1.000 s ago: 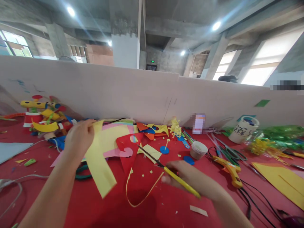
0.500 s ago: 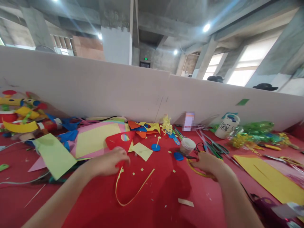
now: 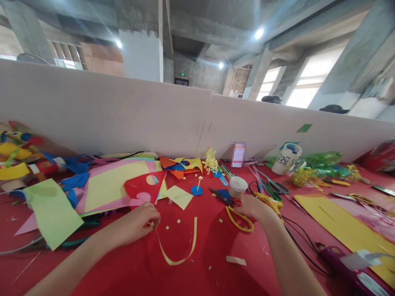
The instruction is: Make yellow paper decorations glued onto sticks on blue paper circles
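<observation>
L hand point(image 3: 145, 218) had fingers closed on one end of yellow strip point(image 3: 173, 262), rest looped over desk point(image 3: 123, 271). Strip judged v. light, limp, easily creased; best pinched nr end. R hand point(image 3: 251, 205) at scissors point(image 3: 224, 198), fingers' grip unclear.

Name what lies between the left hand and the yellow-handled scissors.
Head view: between the left hand and the scissors lie a pale yellow paper, small yellow squares and the far end of the yellow strip.

Matt yellow paper strip point(image 3: 171, 262), smooth plastic scissor handle point(image 3: 241, 229), shiny green plastic point(image 3: 327, 160) (crinkled, see-through), rough concrete column point(image 3: 135, 14).
</observation>
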`<state>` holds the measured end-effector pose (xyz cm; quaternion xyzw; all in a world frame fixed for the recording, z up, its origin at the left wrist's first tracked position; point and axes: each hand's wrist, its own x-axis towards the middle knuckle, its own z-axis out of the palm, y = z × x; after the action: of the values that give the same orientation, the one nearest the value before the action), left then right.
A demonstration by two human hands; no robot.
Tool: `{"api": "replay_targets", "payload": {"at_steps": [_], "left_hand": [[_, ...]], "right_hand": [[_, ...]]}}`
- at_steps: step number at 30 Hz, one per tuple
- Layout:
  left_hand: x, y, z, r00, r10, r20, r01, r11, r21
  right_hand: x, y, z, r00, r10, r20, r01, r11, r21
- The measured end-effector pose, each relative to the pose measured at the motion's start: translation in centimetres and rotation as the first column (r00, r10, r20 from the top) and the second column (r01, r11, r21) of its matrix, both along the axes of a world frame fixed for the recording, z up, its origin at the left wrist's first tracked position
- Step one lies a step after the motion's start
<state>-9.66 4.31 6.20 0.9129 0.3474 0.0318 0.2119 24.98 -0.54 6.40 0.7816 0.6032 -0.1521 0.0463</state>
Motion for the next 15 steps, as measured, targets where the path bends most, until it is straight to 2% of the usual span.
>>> {"api": "replay_targets", "payload": {"at_steps": [2, 4, 5, 7, 8, 9, 12, 15], "left_hand": [[0.8, -0.3, 0.3, 0.999, 0.049, 0.013, -0.048, 0.997, -0.052], [2.0, -0.7, 0.7, 0.999, 0.045, 0.028, -0.043, 0.997, -0.07], [2.8, -0.8, 0.9, 0.998, 0.052, 0.043, -0.05, 0.998, -0.045], [4.5, -1.0, 1.0, 0.996, 0.052, 0.077, -0.051, 0.999, -0.01], [5.3, -1.0, 1.0, 0.995, 0.048, 0.089, -0.048, 0.999, 0.003], [6.0, -1.0, 0.9, 0.993, 0.048, 0.112, -0.049, 0.999, 0.008], [7.8, -0.3, 0.3, 0.971, 0.105, 0.215, -0.102, 0.995, -0.024], [8.9, 1.1, -0.6, 0.918, 0.202, 0.342, -0.154, 0.975, -0.163]], "right_hand": [[-0.5, -0.2, 0.6, 1.0, 0.016, -0.001, -0.016, 0.999, 0.037], [-2.1, -0.6, 1.1, 0.982, 0.127, -0.14, -0.114, 0.989, 0.096], [-3.2, -0.8, 1.3, 0.923, 0.244, -0.298, -0.202, 0.965, 0.166], [-5.8, -1.0, 1.3, 0.678, 0.386, -0.625, -0.304, 0.922, 0.24], [-7.1, -0.9, 1.0, 0.575, 0.41, -0.707, -0.35, 0.905, 0.24], [-8.1, -0.7, 0.6, 0.536, 0.422, -0.731, -0.371, 0.896, 0.245], [-9.4, 0.2, -0.9, 0.598, 0.42, -0.682, -0.292, 0.907, 0.303], [-8.0, 1.0, -1.1, 0.628, 0.342, -0.699, -0.17, 0.937, 0.305]]}}
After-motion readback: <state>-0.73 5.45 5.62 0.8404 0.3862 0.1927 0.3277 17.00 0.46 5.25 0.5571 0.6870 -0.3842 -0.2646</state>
